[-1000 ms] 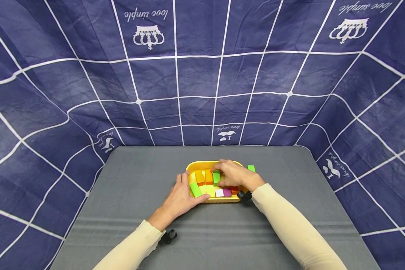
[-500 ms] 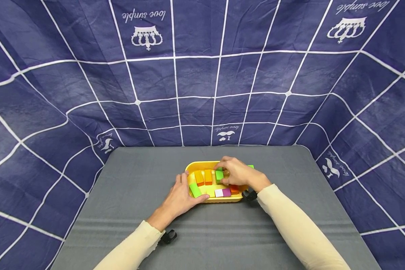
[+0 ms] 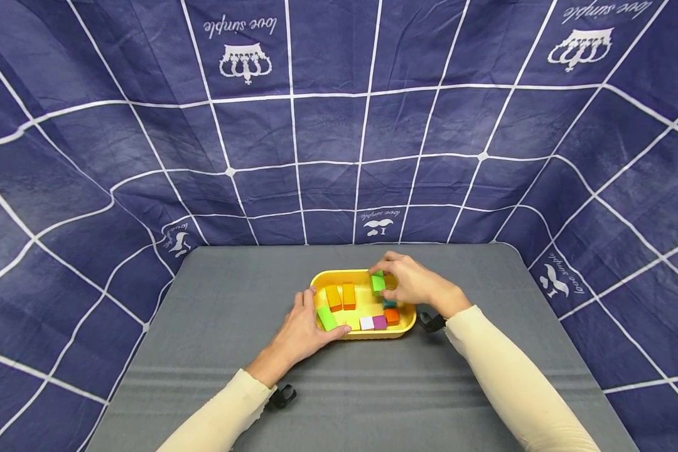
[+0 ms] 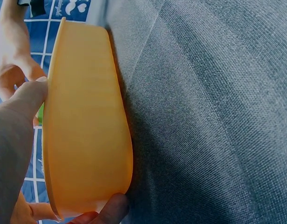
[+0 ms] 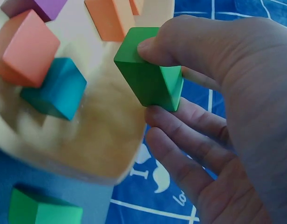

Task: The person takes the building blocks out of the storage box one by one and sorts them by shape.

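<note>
In the head view a yellow plastic tub (image 3: 373,334) stands on the grey table. My left hand (image 3: 301,329) grips its left end, thumb over the front rim. My right hand (image 3: 418,284) pinches a green block (image 3: 377,284) between thumb and fingers above the tub's far right part. Close up in the right wrist view, the green block (image 5: 143,70) is held upright. Inside the tub lie two yellow-orange blocks (image 3: 348,296), a light green block (image 3: 326,318), a white block (image 3: 366,323), a purple block (image 3: 379,322), an orange-red block (image 3: 392,317) and a teal block (image 3: 389,304).
Another green block (image 5: 45,210) lies outside the tub in the right wrist view; the right hand hides it in the head view. A blue cloth with white lines (image 3: 339,125) hangs behind and beside the grey table (image 3: 248,282).
My right hand has moved right and away toward the tub's far rim, carrying the green block with it. The teal block has come into sight. The left hand stays at the tub.
</note>
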Tool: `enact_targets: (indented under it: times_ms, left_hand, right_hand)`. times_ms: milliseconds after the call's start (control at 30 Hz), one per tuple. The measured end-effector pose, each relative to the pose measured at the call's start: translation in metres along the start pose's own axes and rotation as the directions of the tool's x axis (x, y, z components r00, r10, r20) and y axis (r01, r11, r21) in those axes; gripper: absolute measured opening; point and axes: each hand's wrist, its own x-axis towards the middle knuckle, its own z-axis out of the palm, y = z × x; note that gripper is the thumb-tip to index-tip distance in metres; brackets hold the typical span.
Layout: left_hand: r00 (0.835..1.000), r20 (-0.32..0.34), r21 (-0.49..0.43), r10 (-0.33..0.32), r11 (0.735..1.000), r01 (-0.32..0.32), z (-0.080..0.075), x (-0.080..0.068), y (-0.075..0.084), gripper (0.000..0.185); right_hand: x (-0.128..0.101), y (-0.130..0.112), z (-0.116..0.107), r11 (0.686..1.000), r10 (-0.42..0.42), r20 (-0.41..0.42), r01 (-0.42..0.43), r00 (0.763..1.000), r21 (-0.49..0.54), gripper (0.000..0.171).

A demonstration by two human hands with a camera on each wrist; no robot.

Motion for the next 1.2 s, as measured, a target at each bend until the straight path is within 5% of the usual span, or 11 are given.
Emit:
enact_targets:
  times_ms: [600,1200]
  left_hand:
    - [1.000,0.009,0.004,-0.030,1.000,0.030,0.000,0.001,0.000,0.129]
    - [1.000,0.004,0.007,-0.023,1.000,0.023,0.000,0.001,-0.001,0.128]
  right_hand:
    - [-0.022,0.028,-0.017,1.000,-0.010,-0.091,0.008,0.996,-0.020,0.047]
    - [-0.053,0.065,-0.028,0.997,0.071,-0.132,-0.075,0.989,-0.028,0.049]
